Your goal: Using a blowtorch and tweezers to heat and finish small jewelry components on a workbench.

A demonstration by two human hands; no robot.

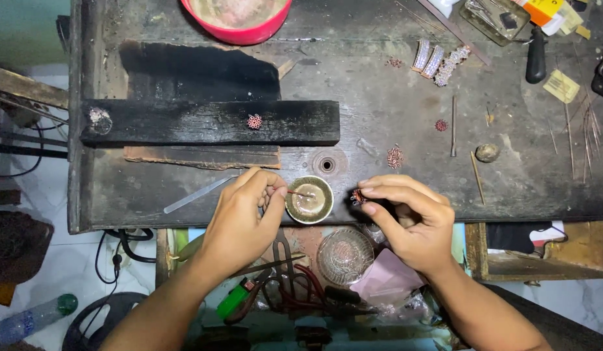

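Two hands work at the near edge of your scorched workbench point(405, 84). Your left hand point(240, 224) pinches a thin stick point(300, 194), its tip over the small round brass dish point(309, 200) just to its right. Your right hand point(409, 221) pinches a small reddish filigree piece point(358, 196) between thumb and forefinger, just right of that dish. Beyond your left hand, a matching rosette point(254, 121) rests on the charred wooden block point(210, 122).
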